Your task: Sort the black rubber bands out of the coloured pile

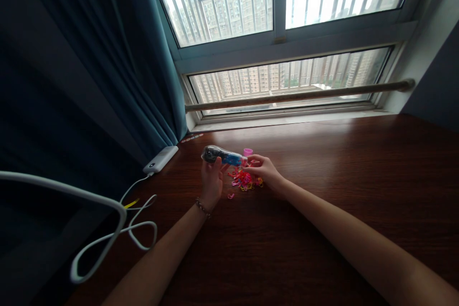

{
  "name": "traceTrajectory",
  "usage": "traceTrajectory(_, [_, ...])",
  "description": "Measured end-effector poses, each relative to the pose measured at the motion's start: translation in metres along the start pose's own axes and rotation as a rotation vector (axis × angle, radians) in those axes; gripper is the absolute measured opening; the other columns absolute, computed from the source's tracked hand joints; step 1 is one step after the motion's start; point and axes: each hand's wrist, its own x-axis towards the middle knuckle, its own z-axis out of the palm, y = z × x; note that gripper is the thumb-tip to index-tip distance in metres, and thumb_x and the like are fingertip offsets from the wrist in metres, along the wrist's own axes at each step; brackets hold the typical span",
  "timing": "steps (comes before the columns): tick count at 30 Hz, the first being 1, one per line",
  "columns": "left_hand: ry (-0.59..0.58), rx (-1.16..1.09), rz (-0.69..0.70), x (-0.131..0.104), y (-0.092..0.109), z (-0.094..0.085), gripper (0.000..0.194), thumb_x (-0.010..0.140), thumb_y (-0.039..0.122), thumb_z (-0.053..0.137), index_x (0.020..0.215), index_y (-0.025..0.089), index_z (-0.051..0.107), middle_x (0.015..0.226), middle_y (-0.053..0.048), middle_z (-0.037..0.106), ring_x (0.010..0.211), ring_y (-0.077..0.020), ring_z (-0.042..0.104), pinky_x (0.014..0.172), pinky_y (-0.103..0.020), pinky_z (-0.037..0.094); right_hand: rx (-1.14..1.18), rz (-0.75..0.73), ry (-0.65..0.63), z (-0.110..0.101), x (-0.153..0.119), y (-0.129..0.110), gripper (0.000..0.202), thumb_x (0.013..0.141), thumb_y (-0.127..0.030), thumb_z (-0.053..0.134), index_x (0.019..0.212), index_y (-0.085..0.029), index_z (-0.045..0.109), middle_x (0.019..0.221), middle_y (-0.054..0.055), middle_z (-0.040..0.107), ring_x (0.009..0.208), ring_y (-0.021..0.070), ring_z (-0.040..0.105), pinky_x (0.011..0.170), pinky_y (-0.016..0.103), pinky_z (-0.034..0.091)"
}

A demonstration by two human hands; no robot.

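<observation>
The left hand [212, 182] grips the rounded, broad end of a clear bottle [232, 158], tilted nearly flat above the brown table [344, 153]. The right hand [267, 171] has its fingers at the narrow neck; whether they pinch the rim or a small piece is unclear. The bottle looks light, smooth and slightly slippery, its wall probably thin enough to dent, so the broad end suits a gentle hold. Black and blue bits fill it. Bright, bendy-looking loops [244, 180] lie beneath, near a pink cap [247, 152].
</observation>
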Motion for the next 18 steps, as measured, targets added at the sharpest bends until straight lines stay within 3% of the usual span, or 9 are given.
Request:
traceTrajectory(3, [-0.031, -0.020, 0.001, -0.004, 0.003, 0.005, 0.029, 0.065, 0.024, 0.072, 0.089, 0.024, 0.057, 0.090, 0.002, 0.065, 0.080, -0.0128, 0.063, 0.074, -0.026, 0.052, 0.252, 0.129, -0.136, -0.004, -0.001, -0.005, 0.052, 0.063, -0.023, 0.072, 0.112, -0.020, 0.054, 0.068, -0.002, 0.062, 0.043, 0.0030, 0.048, 0.042, 0.014, 0.039])
traceTrajectory(6, [-0.067, -0.052, -0.127, -0.010, 0.006, 0.012, 0.025, 0.067, 0.025, 0.070, 0.087, 0.020, 0.056, 0.086, 0.000, 0.067, 0.076, -0.0143, 0.065, 0.077, -0.031, 0.052, 0.335, 0.202, -0.296, -0.006, -0.003, -0.012, 0.063, 0.067, -0.019, 0.069, 0.124, -0.026, 0.043, 0.076, 0.000, 0.066, 0.043, 0.0031, 0.051, 0.043, 0.014, 0.042])
traceTrajectory(9, [-0.086, -0.042, -0.237, -0.014, 0.005, 0.015, 0.024, 0.068, 0.026, 0.069, 0.086, 0.016, 0.056, 0.082, -0.003, 0.068, 0.071, -0.0154, 0.066, 0.072, -0.030, 0.053, 0.232, 0.223, -0.429, -0.003, -0.006, -0.019, 0.071, 0.068, -0.020, 0.068, 0.130, -0.026, 0.034, 0.083, 0.003, 0.067, 0.044, 0.0057, 0.055, 0.042, 0.016, 0.046])
traceTrajectory(12, [-0.088, -0.029, -0.280, -0.015, 0.002, 0.012, 0.025, 0.069, 0.025, 0.068, 0.088, 0.016, 0.055, 0.083, -0.003, 0.068, 0.071, -0.0152, 0.066, 0.067, -0.026, 0.053, 0.068, 0.230, -0.505, 0.000, -0.008, -0.024, 0.077, 0.068, -0.023, 0.069, 0.133, -0.027, 0.028, 0.078, 0.002, 0.068, 0.043, 0.0082, 0.057, 0.041, 0.018, 0.047])
traceTrajectory(16, [-0.084, -0.023, -0.304, -0.012, -0.003, 0.006, 0.025, 0.069, 0.027, 0.067, 0.087, 0.016, 0.055, 0.082, -0.003, 0.068, 0.070, -0.0151, 0.066, 0.066, -0.027, 0.053, -0.126, 0.270, -0.570, 0.000, -0.007, -0.024, 0.074, 0.070, -0.031, 0.067, 0.133, -0.024, 0.029, 0.065, -0.001, 0.066, 0.044, 0.0124, 0.060, 0.042, 0.021, 0.050])
traceTrajectory(18, [-0.077, -0.024, -0.309, -0.012, -0.005, 0.005, 0.025, 0.069, 0.030, 0.067, 0.086, 0.015, 0.055, 0.080, -0.003, 0.068, 0.069, -0.0152, 0.066, 0.064, -0.026, 0.053, -0.172, 0.265, -0.543, -0.002, -0.004, -0.021, 0.069, 0.073, -0.034, 0.064, 0.132, -0.022, 0.029, 0.060, -0.003, 0.064, 0.043, 0.0127, 0.060, 0.040, 0.021, 0.049])
